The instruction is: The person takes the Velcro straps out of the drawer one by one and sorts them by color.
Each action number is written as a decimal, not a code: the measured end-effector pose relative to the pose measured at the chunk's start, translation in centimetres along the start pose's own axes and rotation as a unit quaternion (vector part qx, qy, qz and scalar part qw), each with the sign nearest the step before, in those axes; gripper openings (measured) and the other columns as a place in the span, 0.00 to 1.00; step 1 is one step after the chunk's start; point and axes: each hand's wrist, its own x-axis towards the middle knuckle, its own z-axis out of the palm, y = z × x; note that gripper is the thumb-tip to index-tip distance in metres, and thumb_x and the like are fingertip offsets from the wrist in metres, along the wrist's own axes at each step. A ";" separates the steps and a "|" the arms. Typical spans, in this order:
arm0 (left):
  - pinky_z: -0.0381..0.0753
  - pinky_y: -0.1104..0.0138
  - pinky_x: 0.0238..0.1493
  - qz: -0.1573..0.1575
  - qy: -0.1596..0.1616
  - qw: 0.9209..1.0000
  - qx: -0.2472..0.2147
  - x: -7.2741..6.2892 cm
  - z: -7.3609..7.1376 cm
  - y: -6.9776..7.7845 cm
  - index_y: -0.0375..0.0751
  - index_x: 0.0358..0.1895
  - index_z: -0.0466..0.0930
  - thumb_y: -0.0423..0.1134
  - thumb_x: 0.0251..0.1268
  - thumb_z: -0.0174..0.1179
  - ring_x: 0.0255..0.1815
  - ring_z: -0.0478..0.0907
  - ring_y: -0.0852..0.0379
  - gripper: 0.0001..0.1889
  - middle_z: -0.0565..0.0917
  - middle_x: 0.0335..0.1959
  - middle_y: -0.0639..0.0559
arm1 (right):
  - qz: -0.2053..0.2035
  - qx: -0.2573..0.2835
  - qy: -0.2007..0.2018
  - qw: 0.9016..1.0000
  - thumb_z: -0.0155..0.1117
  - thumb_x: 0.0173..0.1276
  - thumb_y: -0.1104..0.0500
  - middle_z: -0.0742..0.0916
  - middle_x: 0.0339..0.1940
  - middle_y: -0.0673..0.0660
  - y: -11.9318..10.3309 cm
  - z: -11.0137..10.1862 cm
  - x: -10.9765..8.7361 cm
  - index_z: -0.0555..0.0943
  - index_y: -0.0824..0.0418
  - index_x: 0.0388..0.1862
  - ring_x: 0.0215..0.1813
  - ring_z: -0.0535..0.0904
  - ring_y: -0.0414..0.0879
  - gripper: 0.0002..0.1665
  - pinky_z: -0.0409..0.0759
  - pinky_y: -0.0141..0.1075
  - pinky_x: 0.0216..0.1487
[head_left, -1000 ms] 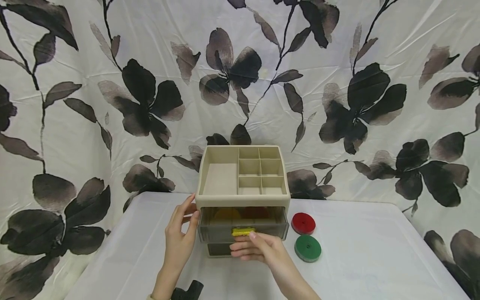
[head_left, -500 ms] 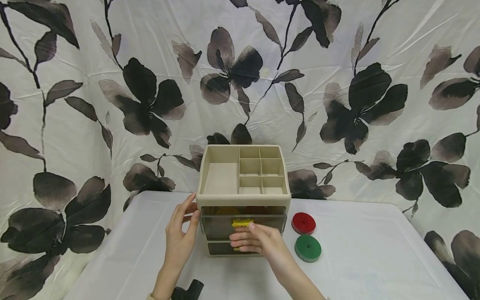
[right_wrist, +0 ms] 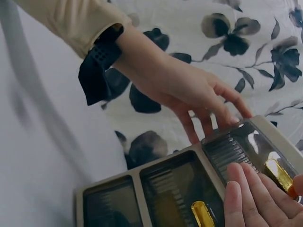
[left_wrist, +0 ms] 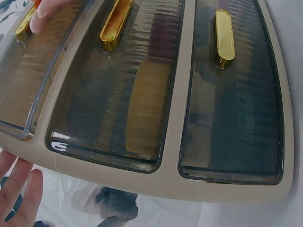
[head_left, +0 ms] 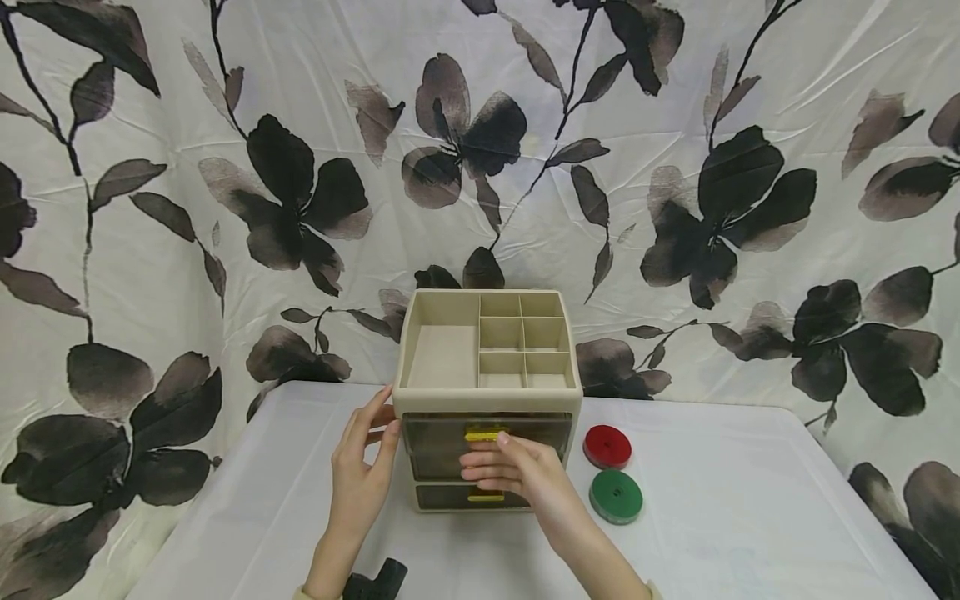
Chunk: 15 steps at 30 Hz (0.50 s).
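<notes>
A cream drawer organizer (head_left: 487, 402) with smoky see-through drawers stands on the white table. My right hand (head_left: 528, 483) is at its top drawer (head_left: 435, 454), the thumb on the gold handle (head_left: 480, 436) and the other fingers fairly straight below it. That drawer sits almost flush in the frame. My left hand (head_left: 363, 462) rests against the organizer's left side with its fingers extended. Through the middle drawer's front (left_wrist: 78, 123), a yellow block-like thing (left_wrist: 147, 109) and something purple show in the left wrist view. The lowest drawer (left_wrist: 232, 127) is closed.
Right of the organizer lie a red roll (head_left: 607, 447) and a green roll (head_left: 617, 497), side by side. Divided compartments (head_left: 500, 335) form the organizer's top. A floral curtain (head_left: 525, 208) hangs behind the table (head_left: 720, 500). A black device (head_left: 378, 579) shows beside my left wrist.
The top drawer has slid back into the organizer, with my right hand moving along at its handle. The yellow and red things inside it are now hidden. My left hand has stayed put.
</notes>
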 end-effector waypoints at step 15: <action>0.73 0.83 0.45 -0.006 0.000 1.000 -0.007 0.1 -0.1 0.3 0.42 0.66 0.72 0.22 0.58 0.61 0.46 0.75 0.71 0.30 0.82 0.41 0.47 | 0.008 0.005 -0.004 1.000 0.50 0.73 0.39 0.87 0.51 0.61 -0.1 -0.3 0.9 0.77 0.69 0.57 0.48 0.87 0.46 0.36 0.83 0.36 0.53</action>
